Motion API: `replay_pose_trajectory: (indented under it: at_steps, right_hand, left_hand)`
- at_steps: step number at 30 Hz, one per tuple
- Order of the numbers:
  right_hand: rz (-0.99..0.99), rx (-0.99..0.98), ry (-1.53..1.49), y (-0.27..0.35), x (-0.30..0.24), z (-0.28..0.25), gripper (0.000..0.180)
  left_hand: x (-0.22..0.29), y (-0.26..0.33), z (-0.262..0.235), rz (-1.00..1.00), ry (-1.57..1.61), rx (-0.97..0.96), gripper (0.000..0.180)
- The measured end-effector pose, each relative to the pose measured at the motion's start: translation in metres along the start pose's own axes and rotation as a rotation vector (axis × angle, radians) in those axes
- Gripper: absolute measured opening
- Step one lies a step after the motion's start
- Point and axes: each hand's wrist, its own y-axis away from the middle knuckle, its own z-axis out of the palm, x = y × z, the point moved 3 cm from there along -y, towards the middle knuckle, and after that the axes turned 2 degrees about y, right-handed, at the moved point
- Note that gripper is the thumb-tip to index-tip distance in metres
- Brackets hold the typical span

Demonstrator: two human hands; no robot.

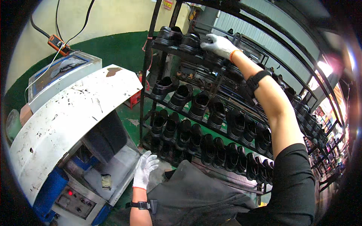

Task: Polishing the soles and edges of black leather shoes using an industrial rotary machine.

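Note:
My right hand [219, 45], in a white glove with an orange cuff, reaches up to the top visible shelf of a dark metal rack [145, 86]. Its thumb and fingers are apart, just right of a black shoe [189, 42] and above another black shoe [214, 58]; nothing shows in its grasp. My left hand [145, 169], gloved the same way, is low beside the machine [75, 98] with the white hood. Its fingers are spread and hold nothing.
Black shoes [198, 105] stand in rows on the rack's lower shelves. The machine has a control panel [75, 201] with a lit red light. Behind it stands a grey box-shaped unit [62, 75], with an orange socket block [56, 43] hanging above. More racks recede at right.

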Motion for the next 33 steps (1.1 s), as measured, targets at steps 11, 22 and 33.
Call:
replay_pose_trajectory:
  at_steps: [11,22,33]
  right_hand:
    - [-0.175,0.040,-0.112,0.063,-0.004,-0.017,0.049]
    - [-0.117,0.121,-0.100,0.029,0.011,0.008,0.043]
    - [0.313,-0.203,-0.012,0.088,0.072,-0.049,0.063]
  left_hand:
    - [-0.002,0.009,-0.002,-0.010,-0.070,0.059,0.056]
    - [0.007,0.011,0.007,0.024,-0.148,0.059,0.055]
    - [0.011,0.015,0.013,0.030,-0.141,0.051,0.053]
